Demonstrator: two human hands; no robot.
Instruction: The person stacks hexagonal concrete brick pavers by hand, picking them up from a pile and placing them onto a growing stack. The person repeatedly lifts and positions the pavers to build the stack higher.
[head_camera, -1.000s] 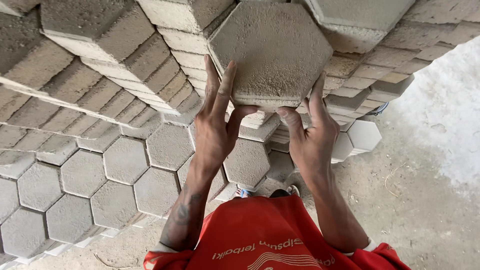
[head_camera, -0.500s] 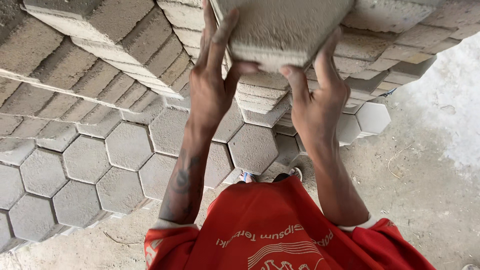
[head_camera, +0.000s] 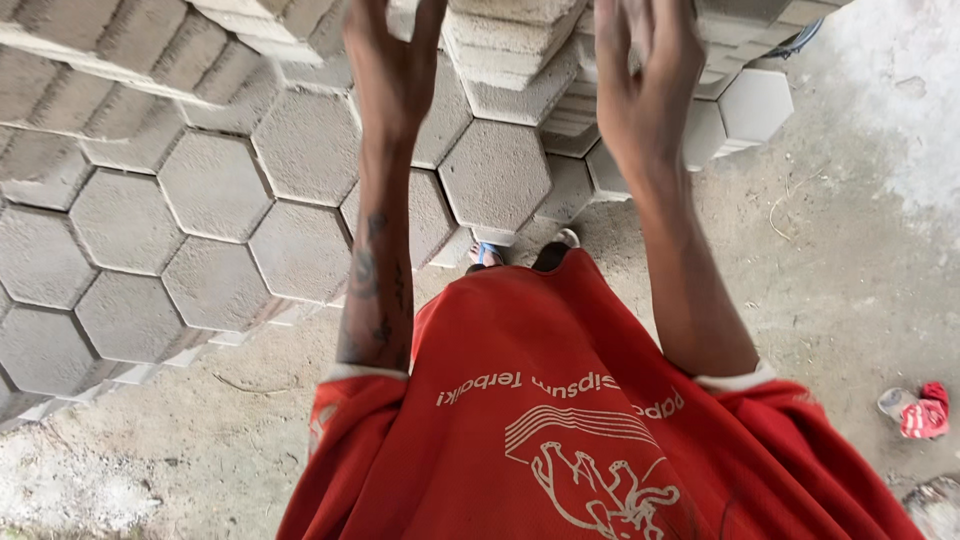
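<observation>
While both arms reach up and forward toward the top edge of the head view, the entry runs as follows.

Left hand (head_camera: 392, 55): raised against the stacked hexagonal paving blocks (head_camera: 520, 50); fingertips cut off by the frame edge, so whether its grip is closed on a block cannot be told. Forearm tattooed.

Right hand (head_camera: 645, 70): raised level with the left, palm turned inward, fingers (head_camera: 625, 20) loosely spread; they appear free of any block, though their tips also leave the frame.

Relation: the stack lies straight ahead and above, between the two hands and just beyond them; neither hand is clearly the nearer. Block faces lie flat, courses running left to right.

Laid blocks (head_camera: 215, 200): a honeycomb layer below the left arm, set edge to edge on the ground.

Concrete floor (head_camera: 830, 280): dusty, right of the stack.

Red shirt (head_camera: 560, 430): fills the lower frame. Sandalled feet (head_camera: 520, 255): just beside the lowest blocks. Small red-and-white object (head_camera: 915, 408): on the floor, well apart, at far right.
</observation>
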